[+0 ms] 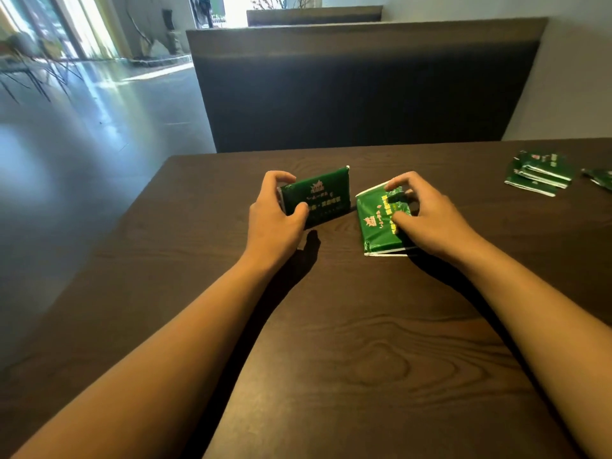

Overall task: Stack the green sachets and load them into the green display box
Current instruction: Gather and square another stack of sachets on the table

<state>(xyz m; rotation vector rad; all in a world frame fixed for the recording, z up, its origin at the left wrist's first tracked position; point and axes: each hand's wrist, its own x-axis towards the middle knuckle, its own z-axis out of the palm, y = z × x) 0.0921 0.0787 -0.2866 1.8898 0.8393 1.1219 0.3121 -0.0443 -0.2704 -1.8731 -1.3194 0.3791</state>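
Head view showed your left hand (275,213) gripping one sachet pile (314,197), your right hand (427,220) pinching another (381,223) mid-table (331,326); loose sachets (539,173) remained near the far right edge, display box unseen.

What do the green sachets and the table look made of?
The sachets under the right hand: stack looks like glossy plastic film, with printed green faces, white sealed edges and soft highlights. The table looks like dark wood or wood-look laminate: grain and a knot pattern show, with a low sheen; which one is unclear.
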